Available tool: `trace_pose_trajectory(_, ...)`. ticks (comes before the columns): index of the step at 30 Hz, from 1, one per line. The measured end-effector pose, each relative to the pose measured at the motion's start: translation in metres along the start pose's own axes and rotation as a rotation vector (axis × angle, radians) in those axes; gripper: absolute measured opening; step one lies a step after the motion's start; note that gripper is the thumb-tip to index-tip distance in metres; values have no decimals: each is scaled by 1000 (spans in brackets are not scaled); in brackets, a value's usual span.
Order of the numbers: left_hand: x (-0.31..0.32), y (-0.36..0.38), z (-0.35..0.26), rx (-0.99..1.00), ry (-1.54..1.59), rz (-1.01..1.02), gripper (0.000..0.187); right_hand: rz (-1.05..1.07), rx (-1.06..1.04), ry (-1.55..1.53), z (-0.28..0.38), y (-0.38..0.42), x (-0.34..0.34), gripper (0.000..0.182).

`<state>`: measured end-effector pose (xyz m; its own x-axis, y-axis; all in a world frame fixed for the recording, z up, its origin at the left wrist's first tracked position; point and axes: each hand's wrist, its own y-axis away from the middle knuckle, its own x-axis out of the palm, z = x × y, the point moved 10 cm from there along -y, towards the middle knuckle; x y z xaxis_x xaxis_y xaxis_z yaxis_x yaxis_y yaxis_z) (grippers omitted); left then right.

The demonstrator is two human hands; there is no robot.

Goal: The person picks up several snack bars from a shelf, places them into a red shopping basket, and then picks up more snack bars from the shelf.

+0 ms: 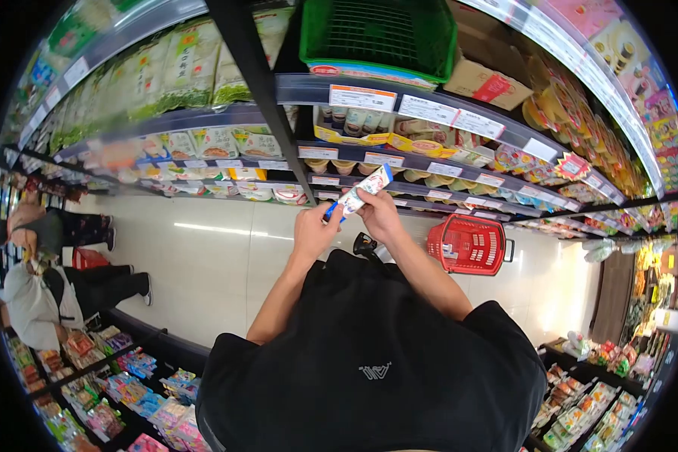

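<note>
Both hands meet in front of my chest around a slim white and blue packet [365,193], which tilts up toward the right. My left hand [316,228] grips its lower blue end. Around the middle and upper part close the fingers of my right hand [379,215]. Print shows on the packet's face, too small to read. Beyond my hands runs the shelf with small cups and packets, apart from them. On the floor to the right of my right arm stands a red shopping basket [465,245] with a small item inside.
Ahead are stocked shelves with price labels [361,98], a green crate [377,41] and a cardboard box [493,79]. Two people [45,286] are at the far left. Low display racks [120,377] of packaged snacks flank me behind. Pale tiled floor [203,248] lies between.
</note>
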<state>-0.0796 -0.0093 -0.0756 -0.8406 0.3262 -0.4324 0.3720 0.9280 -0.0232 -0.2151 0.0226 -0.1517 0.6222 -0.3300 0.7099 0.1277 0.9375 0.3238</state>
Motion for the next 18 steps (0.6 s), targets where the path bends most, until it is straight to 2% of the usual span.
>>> trace_pose_trajectory(2, 13, -1, 20, -72, 113, 114, 31, -59, -38, 40, -2, -3, -10, 18)
trace_pose_trajectory(4, 11, -2, 27, -99, 143, 89, 31, -103, -48, 41, -1, -5, -11, 13)
trace_pose_trajectory(5, 13, -1, 23, -48, 110, 125, 27, -63, -37, 67, 0, -4, -6, 13)
trace_pose_trajectory(6, 15, -1, 18, 4, 75, 159, 24, -49, -33, 125, -2, -4, -6, 22)
trace_pose_trajectory(8, 15, 1, 25, -107, 185, 174, 22, 23, -1, 201, -7, -6, -5, 26)
trace_pose_trajectory(10, 15, 3, 34, -188, 305, 171, 21, -3, 8, 179, 0, -2, 4, 23)
trace_pose_trajectory(12, 12, 4, 36, -201, 376, 161, 20, -14, -57, 154, 11, -6, 1, 36)
trace_pose_trajectory(14, 12, 5, 33, -163, 463, 165, 19, -12, -109, 187, 18, -6, 2, 32)
trace_pose_trajectory(18, 17, 6, 37, -157, 436, 240, 25, -33, -114, 249, 24, -11, 3, 25)
